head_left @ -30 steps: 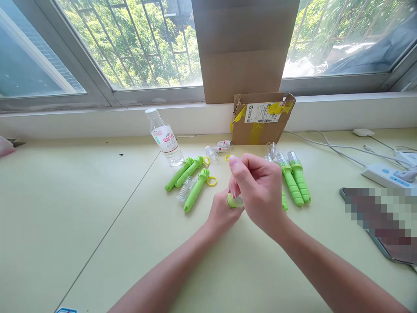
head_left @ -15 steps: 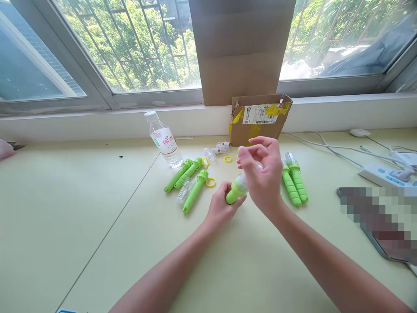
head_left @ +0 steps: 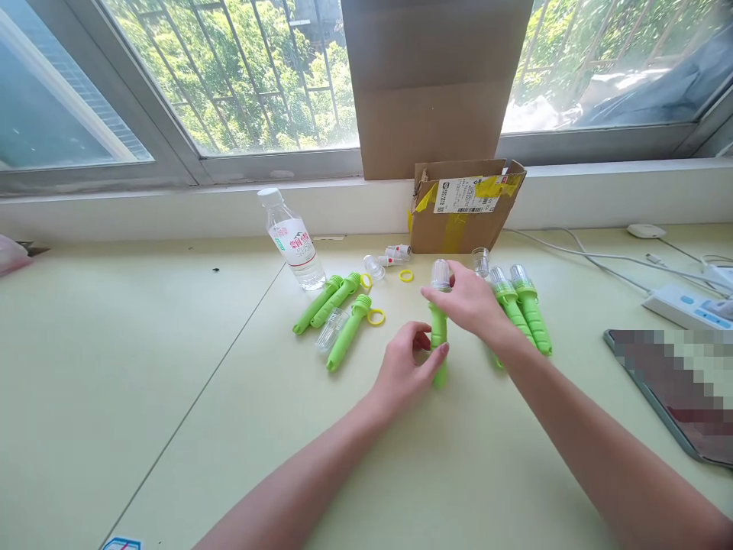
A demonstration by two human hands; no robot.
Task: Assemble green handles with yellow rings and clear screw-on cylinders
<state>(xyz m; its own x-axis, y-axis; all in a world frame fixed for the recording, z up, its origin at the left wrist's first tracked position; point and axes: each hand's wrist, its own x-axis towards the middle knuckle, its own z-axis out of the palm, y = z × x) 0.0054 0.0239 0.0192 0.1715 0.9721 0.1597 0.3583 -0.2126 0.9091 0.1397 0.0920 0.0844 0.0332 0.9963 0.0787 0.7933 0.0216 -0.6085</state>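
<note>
A green-handled stick with a clear ribbed cap (head_left: pixel 438 328) is between my two hands, its cap pointing towards the window. My left hand (head_left: pixel 406 365) is closed round the lower handle, thumb on one side and fingers on the other. Around the collar just below the cap, my right hand (head_left: pixel 470 302) grips with thumb and fingers. To the right lie several similar capped sticks (head_left: pixel 531 317), partly hidden by my right forearm. On the left are uncapped green handles (head_left: pixel 347 336), a loose clear cap (head_left: pixel 330 330) and a yellow ring (head_left: pixel 376 317).
Behind stand a water bottle (head_left: pixel 295 244) and an open cardboard box (head_left: pixel 458 221). Small white pieces (head_left: pixel 395 256), another yellow ring (head_left: pixel 406 276) and a clear cap (head_left: pixel 480 261) lie before the box. At right are a phone (head_left: pixel 658 389), cables and a power strip (head_left: pixel 681 305).
My right hand has come down from above the cap to the stick's collar. The stick has turned from leaning right to pointing straight away from me. The view has shifted slightly.
</note>
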